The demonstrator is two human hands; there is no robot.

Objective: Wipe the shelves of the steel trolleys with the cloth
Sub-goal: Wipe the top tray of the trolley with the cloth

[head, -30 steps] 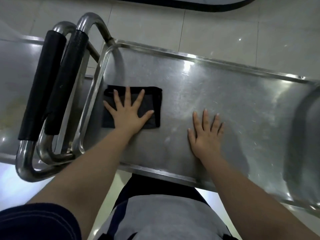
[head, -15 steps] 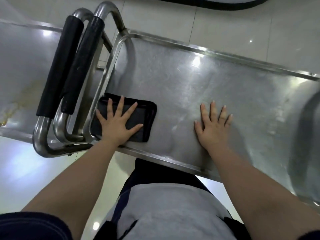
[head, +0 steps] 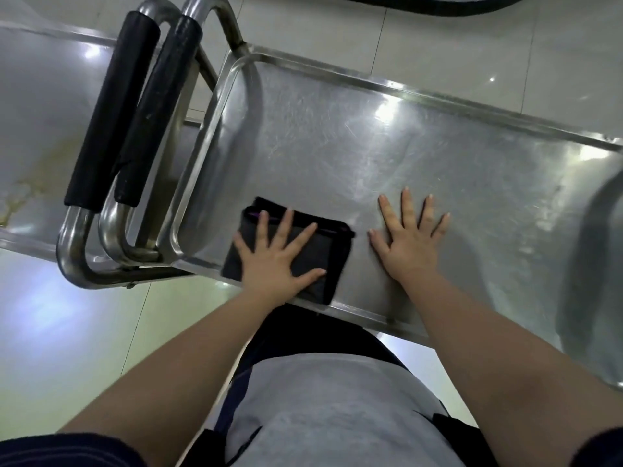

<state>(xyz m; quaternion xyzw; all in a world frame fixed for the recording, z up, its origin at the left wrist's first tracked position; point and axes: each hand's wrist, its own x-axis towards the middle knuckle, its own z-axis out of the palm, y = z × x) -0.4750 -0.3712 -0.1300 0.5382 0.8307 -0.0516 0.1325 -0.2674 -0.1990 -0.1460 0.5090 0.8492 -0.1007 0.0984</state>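
Note:
A folded black cloth (head: 332,261) lies on the top shelf of the steel trolley (head: 337,136), close to its near rim. My left hand (head: 276,254) presses flat on the cloth with fingers spread. My right hand (head: 409,234) rests flat on the bare steel just right of the cloth, fingers apart, holding nothing. The shelf is scratched and shiny with light glare.
Two black-padded tubular handles (head: 151,112) stand at the shelf's left end. A second steel trolley's shelf (head: 40,123) with yellowish stains lies further left. Pale tiled floor (head: 438,45) surrounds both. My grey shirt (head: 330,409) is below the near rim.
My left hand has slid the cloth from the shelf's left end toward the near rim and then rightward, closer to my right hand. The right hand has stayed planted.

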